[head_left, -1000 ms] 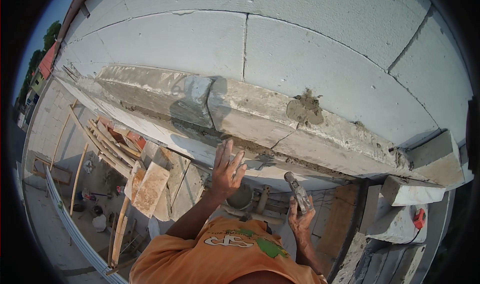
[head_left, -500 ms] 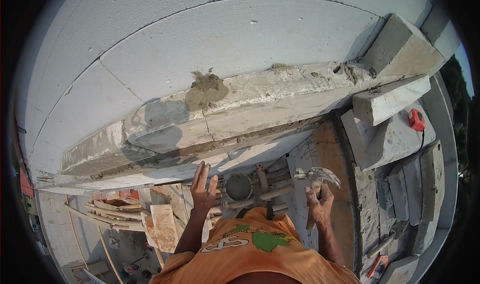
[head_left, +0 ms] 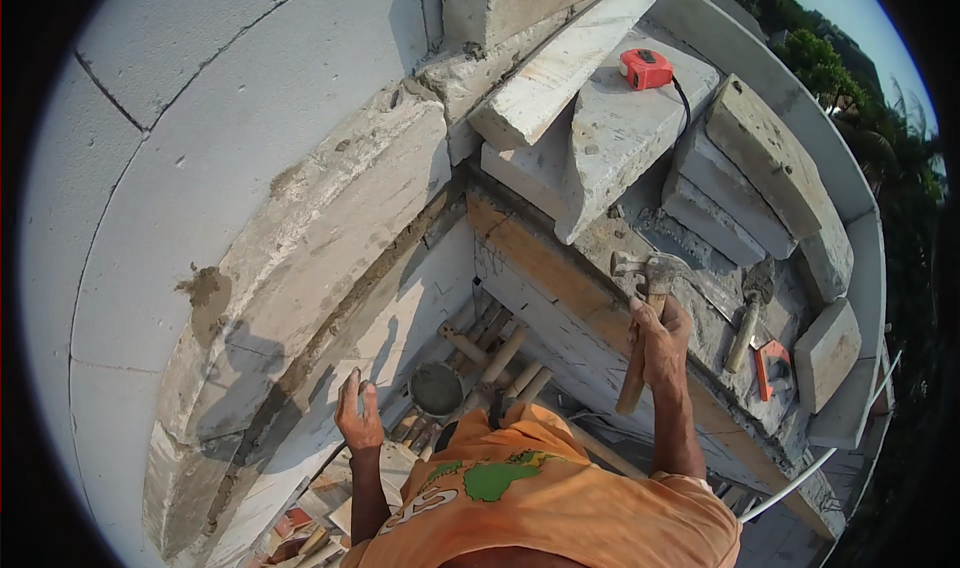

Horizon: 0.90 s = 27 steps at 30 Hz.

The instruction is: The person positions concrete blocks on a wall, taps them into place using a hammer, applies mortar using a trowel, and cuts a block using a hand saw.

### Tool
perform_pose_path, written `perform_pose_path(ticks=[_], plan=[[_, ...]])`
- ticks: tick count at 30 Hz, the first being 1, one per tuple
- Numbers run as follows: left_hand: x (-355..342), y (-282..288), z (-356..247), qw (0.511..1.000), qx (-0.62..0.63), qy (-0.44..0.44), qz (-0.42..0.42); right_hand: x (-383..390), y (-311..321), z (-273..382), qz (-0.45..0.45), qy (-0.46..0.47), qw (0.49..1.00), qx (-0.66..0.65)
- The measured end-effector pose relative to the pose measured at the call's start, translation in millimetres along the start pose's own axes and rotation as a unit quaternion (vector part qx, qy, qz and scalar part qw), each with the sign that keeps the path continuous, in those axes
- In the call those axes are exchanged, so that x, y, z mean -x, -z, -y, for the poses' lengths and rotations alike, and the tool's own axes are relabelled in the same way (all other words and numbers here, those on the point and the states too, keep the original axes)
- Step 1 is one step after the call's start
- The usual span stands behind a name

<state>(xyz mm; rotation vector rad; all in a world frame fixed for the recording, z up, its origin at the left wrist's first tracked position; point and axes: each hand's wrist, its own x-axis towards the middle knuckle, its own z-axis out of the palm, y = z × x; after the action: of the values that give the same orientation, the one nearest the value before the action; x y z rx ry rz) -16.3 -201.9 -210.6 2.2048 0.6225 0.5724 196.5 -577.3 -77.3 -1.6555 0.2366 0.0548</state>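
Far left: white block wall point(head_left: 150, 218), thin dark joints. Mortar lump point(head_left: 206, 295) stuck on upper edge of grey block row point(head_left: 340, 208) that runs along the wall face; dark shadow over its near end, crack line there too. Left hand point(head_left: 359, 418) next, below the row, fingers raised and thumb spread from them, palm not gripping; contact with the wall can't be told. Just right of it, lower down, round bucket point(head_left: 437, 388) with grey mix, near wooden poles point(head_left: 500, 356). Orange shirt point(head_left: 590, 498) with green print, bottom centre. White slab point(head_left: 560, 63) leans up top, slanted, over pale blocks; red tape measure point(head_left: 646, 69) sits on the block right of it, black strap hanging. Right hand point(head_left: 664, 343) clamped round wooden handle of claw hammer point(head_left: 656, 290), head up, handle end down; hammer is right of centre, in front of the ledge, touching or not can't be told. Further right on the ledge: trowel point(head_left: 742, 338), handle toward person, then orange-red tool point(head_left: 772, 370) just beside it, loose grey block point(head_left: 828, 354) tilted near. Trees point(head_left: 815, 68) upper right.
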Motion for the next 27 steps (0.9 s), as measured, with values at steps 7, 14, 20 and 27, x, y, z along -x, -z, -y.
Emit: perform_pose_path(ticks=[7,14,20,27], plan=[[-2,-5,1,1.0,0.001,0.029,-0.008,-24,33,13,-0.023,-0.05,0.994,0.092],[-16,-3,-19,0.999,-0.028,0.014,0.019,-63,45,4,0.022,-0.065,0.987,0.146],[-17,1,-20,1.0,-0.009,0.019,-0.002,-83,41,-1,0.056,-0.092,0.976,0.189],[-12,5,-15,0.999,-0.033,-0.008,-0.015,-110,38,-8,0.039,-0.04,0.951,0.305]])
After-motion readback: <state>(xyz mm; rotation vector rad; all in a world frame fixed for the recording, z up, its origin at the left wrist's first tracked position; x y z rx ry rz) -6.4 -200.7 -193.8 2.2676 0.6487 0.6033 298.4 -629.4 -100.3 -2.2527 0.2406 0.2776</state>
